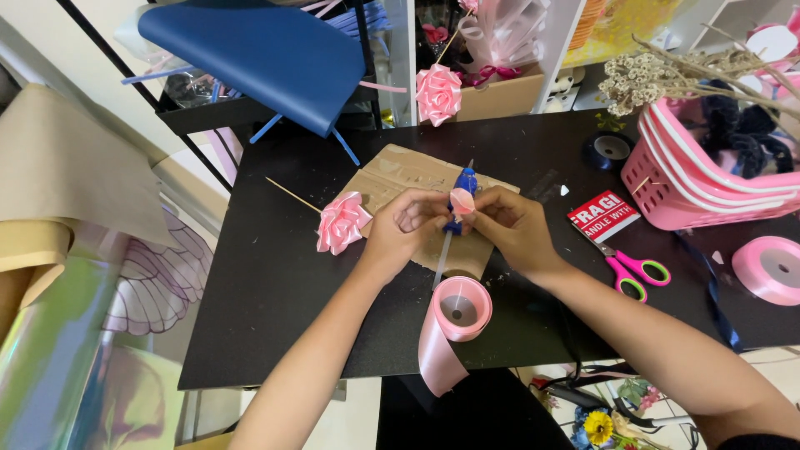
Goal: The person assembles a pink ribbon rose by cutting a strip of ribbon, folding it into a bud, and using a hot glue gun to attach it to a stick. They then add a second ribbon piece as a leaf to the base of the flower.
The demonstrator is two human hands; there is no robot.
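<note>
Left hand (pixel 406 227): fingers closed around folded ribbon piece (pixel 461 201), pinching from 9 o'clock.
Right hand (pixel 510 227): fingers pinched shut on same piece from 3 o'clock.
Location: bench (pixel 275 292) centre, above cardboard sheet (pixel 392 175) and blue glue gun (pixel 463 182).
Handling: judged light, soft, slippery, crease-prone; grip at folded base.
Nearby: ribbon roll (pixel 460 310) at 6 o'clock; finished ribbon rose (pixel 342 222) at 9 o'clock; scissors (pixel 631 270) at 3 o'clock.
</note>
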